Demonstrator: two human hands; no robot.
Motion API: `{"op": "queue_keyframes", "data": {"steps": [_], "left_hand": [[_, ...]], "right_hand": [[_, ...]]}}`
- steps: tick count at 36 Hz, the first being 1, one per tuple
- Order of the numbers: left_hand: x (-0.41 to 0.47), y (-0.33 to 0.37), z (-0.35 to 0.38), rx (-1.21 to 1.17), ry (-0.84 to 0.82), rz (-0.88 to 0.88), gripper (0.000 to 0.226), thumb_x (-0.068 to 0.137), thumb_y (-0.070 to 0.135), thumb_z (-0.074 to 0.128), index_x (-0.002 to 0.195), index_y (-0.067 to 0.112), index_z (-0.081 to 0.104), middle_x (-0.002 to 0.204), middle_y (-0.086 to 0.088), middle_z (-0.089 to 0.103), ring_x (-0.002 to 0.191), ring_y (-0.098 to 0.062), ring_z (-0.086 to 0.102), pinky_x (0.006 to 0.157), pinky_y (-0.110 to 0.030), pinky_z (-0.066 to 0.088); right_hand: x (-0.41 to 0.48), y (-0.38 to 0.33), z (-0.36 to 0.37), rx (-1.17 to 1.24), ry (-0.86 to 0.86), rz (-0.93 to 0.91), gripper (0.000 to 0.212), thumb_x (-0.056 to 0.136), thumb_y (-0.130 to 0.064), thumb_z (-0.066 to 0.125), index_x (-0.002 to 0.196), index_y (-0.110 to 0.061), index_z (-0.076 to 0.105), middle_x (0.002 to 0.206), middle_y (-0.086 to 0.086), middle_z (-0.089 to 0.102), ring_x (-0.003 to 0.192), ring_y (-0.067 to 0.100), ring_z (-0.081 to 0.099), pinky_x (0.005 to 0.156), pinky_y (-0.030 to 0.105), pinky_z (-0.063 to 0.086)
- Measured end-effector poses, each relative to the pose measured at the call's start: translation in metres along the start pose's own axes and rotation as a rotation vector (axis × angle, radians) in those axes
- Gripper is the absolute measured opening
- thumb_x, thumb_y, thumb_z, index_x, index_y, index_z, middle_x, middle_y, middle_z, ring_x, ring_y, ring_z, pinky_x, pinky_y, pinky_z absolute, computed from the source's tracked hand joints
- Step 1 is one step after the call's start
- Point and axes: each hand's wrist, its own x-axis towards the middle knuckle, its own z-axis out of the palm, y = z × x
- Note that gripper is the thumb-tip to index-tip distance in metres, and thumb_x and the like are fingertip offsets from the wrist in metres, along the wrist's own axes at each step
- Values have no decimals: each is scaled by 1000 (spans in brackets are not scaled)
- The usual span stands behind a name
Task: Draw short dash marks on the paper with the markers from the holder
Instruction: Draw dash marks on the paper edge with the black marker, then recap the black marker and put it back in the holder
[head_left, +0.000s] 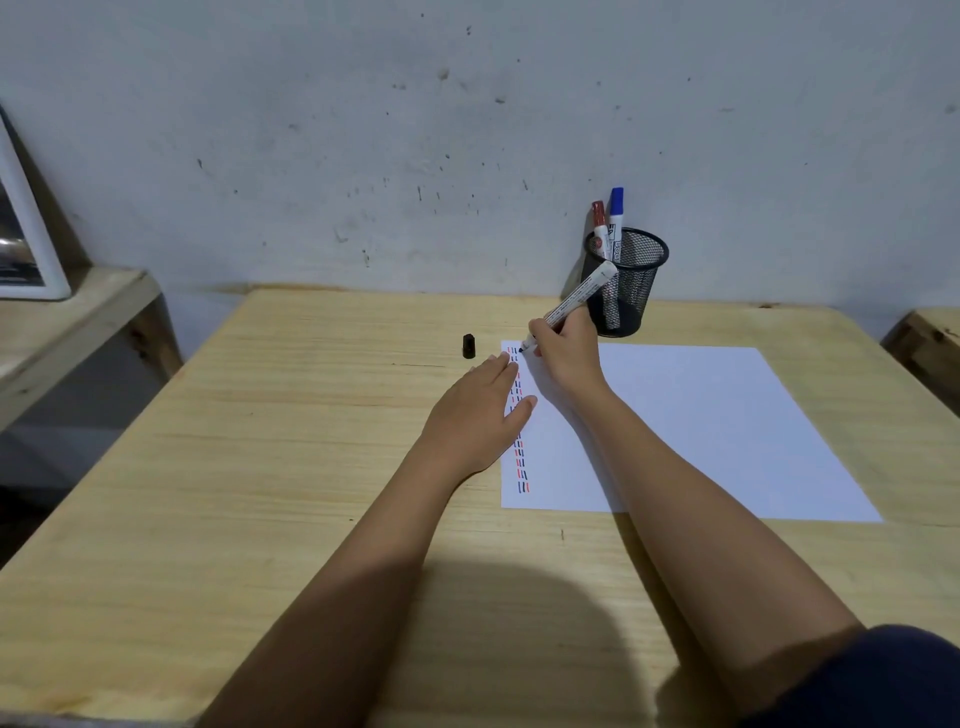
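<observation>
Two hands sit at the middle of my frame, both over the left edge of the paper (701, 431). My right hand (566, 353) is closed around a white marker (574, 301), pinching it low on the barrel; the black tip touches the sheet at its upper left corner, and the barrel slants up and to the right, crossing in front of the holder (626, 283). My left hand (475, 415) lies flat and spread, fingers extended, palm down, pressing half on the worktop (260, 467) and half on the sheet's left margin; it grips nothing.

Along that margin runs a column of short dash marks (521, 462) in red, blue and black, from the top corner down almost to the bottom edge, partly hidden under my left fingers.

Just left of the paper's top corner, a small black cap (468, 346) stands on the wood, apart from both hands.

Right of centre, near the wall, the black mesh holder stands upright with a red-capped marker (600, 228) and a blue-capped marker (616, 218) poking out of it.

At the upper left of the frame, a white-framed panel (31, 234) leans on a lower wooden shelf (78, 312).
</observation>
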Motion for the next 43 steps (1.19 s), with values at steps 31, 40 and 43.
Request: {"op": "queue_keyframes", "data": {"steps": [31,40,43], "left_hand": [[43,-17,-19,-128,277,-147,25,92,7,44,104,0,65,107,-17,58,104,-35,53,85,-40,46],[40,27,-29,-1077,485,-420,2,77,12,72,78,13,73,83,-2,72,75,-17,65,70,-26,56],[39,45,-32,-1433,401,-392,8,78,6,71,87,6,71,86,-9,71,82,-17,67,78,-21,56]], "right_hand": [[2,-18,-54,701,36,244,13,94,-6,48,82,-7,49,42,-1,58,39,5,55,40,14,45],[-6,-30,-70,775,58,241,13,91,-6,54,78,-6,52,44,-1,58,38,6,56,40,13,46],[-8,-33,-71,786,64,226,12,90,-6,56,79,-6,53,45,-1,58,40,6,55,42,14,46]]}}
